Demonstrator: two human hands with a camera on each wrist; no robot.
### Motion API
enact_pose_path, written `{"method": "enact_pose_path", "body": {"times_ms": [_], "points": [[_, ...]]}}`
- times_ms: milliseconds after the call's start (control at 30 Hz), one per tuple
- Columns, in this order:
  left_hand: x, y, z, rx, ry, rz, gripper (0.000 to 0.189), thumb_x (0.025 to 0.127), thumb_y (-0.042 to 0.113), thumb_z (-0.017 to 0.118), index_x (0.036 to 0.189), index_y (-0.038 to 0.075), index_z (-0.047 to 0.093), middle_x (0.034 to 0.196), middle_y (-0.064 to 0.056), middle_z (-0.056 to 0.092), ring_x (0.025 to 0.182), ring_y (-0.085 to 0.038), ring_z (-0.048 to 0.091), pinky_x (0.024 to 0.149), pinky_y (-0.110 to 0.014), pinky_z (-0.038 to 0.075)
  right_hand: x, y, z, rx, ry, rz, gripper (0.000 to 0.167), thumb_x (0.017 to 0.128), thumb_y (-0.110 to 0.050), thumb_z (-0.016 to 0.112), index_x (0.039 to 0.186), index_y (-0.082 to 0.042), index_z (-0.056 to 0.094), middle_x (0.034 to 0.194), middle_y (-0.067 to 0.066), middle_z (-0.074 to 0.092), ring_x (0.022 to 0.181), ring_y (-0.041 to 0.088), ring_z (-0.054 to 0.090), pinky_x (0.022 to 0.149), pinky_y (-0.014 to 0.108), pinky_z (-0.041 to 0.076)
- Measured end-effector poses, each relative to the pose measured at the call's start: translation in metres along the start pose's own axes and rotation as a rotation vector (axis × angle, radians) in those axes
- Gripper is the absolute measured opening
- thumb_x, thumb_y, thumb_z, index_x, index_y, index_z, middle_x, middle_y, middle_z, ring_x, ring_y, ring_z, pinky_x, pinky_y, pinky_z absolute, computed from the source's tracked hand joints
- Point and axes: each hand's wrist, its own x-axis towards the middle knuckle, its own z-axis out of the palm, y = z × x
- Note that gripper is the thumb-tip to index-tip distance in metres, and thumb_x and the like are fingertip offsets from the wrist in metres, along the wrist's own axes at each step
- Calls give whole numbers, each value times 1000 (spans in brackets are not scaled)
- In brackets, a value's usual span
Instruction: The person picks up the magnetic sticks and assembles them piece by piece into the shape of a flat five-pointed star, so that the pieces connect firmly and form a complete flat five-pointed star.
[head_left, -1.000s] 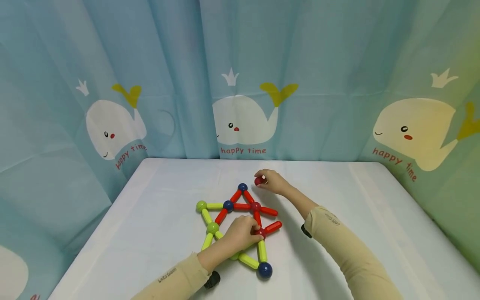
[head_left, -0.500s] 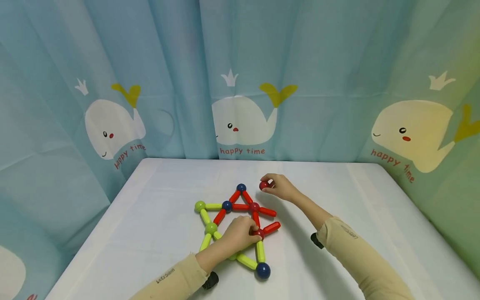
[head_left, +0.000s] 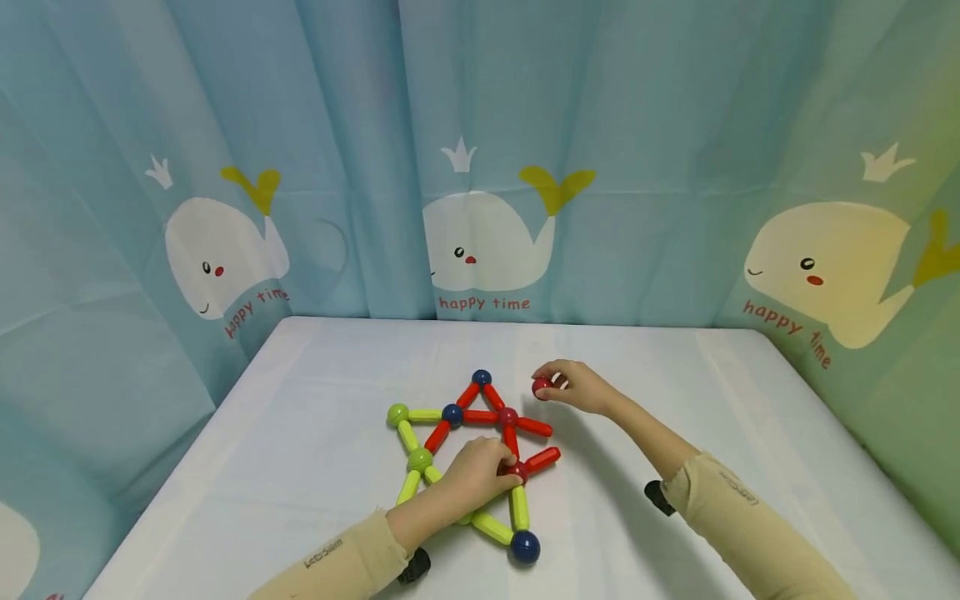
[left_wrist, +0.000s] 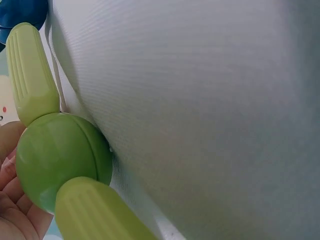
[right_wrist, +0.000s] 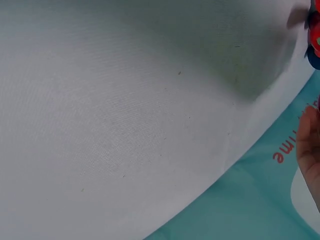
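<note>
On the white table lies a flat figure of balls and rods. Its upper part has red rods (head_left: 480, 417) with blue balls (head_left: 452, 415) and a red ball (head_left: 507, 417); its lower and left parts have light green rods (head_left: 492, 528) and green balls (head_left: 420, 459). My left hand (head_left: 476, 477) pinches a red ball (head_left: 518, 472) at the figure's right side; two red rods stick out to the right, their outer ends free. Above the table, right of the figure's top, my right hand (head_left: 581, 388) holds a loose red ball (head_left: 542, 387) between thumb and fingers. A green ball (left_wrist: 60, 160) looms large in the left wrist view.
The white table (head_left: 322, 375) reaches back to a blue curtain (head_left: 637, 250) printed with whales. A large blue ball (head_left: 524, 547) forms the figure's near corner. Dark wrist cameras (head_left: 658, 497) sit under both forearms.
My right hand, with the red ball, has moved right and nearer to me, away from the figure's top. The left hand has stayed on its red ball.
</note>
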Motion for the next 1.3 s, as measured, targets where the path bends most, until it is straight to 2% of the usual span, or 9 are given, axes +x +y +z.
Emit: {"method": "enact_pose_path", "body": {"times_ms": [133, 267, 600, 733, 1100, 1300], "points": [[-1, 1, 0, 6, 0, 22, 16, 79, 19, 75, 89, 7, 73, 74, 4, 64, 65, -5, 48, 62, -16, 42, -11, -3, -5, 44, -81, -11, 31, 88, -10, 65, 112, 8, 61, 103, 18, 65, 87, 23, 61, 77, 27, 51], [1, 2, 1, 10, 3, 41, 14, 80, 19, 74, 87, 7, 73, 72, 4, 63, 64, -3, 47, 61, -15, 41, -23, -4, -8, 68, -141, -16, 33, 88, -12, 65, 115, 7, 60, 106, 17, 65, 91, 23, 60, 80, 25, 50], [0, -1, 1, 10, 12, 22, 17, 80, 18, 75, 92, 6, 74, 76, 2, 66, 66, -4, 50, 62, -16, 43, -45, -1, -1, 59, -122, 0, 36, 86, -12, 67, 113, 9, 58, 101, 18, 62, 85, 20, 62, 77, 28, 54], [0, -2, 3, 9, 9, 15, 18, 80, 19, 75, 94, 7, 74, 78, 2, 67, 67, -3, 51, 64, -15, 44, -50, 2, 6, 62, -109, 27, 35, 85, -12, 68, 111, 8, 58, 100, 17, 62, 84, 20, 62, 76, 25, 53], [-2, -2, 3, 21, 22, 22, 19, 80, 19, 74, 95, 7, 74, 78, 2, 67, 68, -4, 51, 63, -16, 44, -54, 6, 21, 108, -105, 63, 29, 86, -15, 67, 107, 4, 61, 98, 15, 65, 79, 17, 62, 71, 19, 51], [-1, 0, 1, 42, 11, 12, 13, 81, 19, 73, 87, 7, 73, 70, 4, 62, 62, -6, 46, 57, -16, 39, -53, 5, 17, 118, -152, 58, 27, 90, -15, 62, 108, 5, 60, 101, 16, 64, 89, 23, 63, 78, 24, 51]]}}
